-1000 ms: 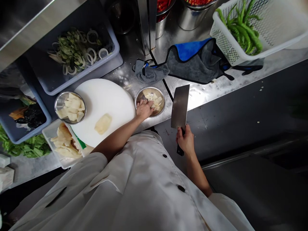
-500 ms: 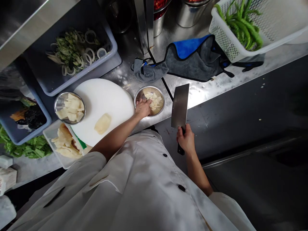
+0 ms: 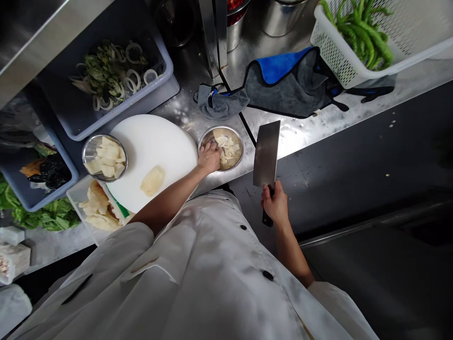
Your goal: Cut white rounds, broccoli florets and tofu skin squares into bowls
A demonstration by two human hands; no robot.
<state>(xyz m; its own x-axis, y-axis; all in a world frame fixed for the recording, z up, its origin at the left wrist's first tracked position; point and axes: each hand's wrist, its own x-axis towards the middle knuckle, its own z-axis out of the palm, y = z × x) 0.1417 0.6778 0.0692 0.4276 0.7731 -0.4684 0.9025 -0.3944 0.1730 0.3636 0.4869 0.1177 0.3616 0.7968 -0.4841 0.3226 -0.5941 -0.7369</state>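
My left hand (image 3: 209, 157) reaches over the near-left rim of a metal bowl (image 3: 242, 152) of pale slices (image 3: 230, 147). Its fingers look slightly apart, with the tips inside the bowl and partly hidden. In my right hand (image 3: 276, 204) is the black handle of a cleaver (image 3: 266, 153), its broad blade pointing away from me, beyond the counter's front edge. A peeled pale piece (image 3: 153, 181) lies on the round white cutting board (image 3: 159, 137). Another metal bowl (image 3: 86, 153) with larger pale slices (image 3: 109, 156) stands at the board's left edge.
Grey-blue bins (image 3: 116, 115) with vegetable scraps stand at left, by a clear tub (image 3: 76, 196) of pale pieces. Grey and blue cloths (image 3: 283, 89) lie behind the bowl. A white basket (image 3: 331, 56) of green peppers stands at the right. Metal posts (image 3: 212, 38) rise at the back.
My left hand has shifted slightly left within the bowl, away from the slices. The cleaver stays in my right hand at nearly the same place. The whole view has shifted a little.
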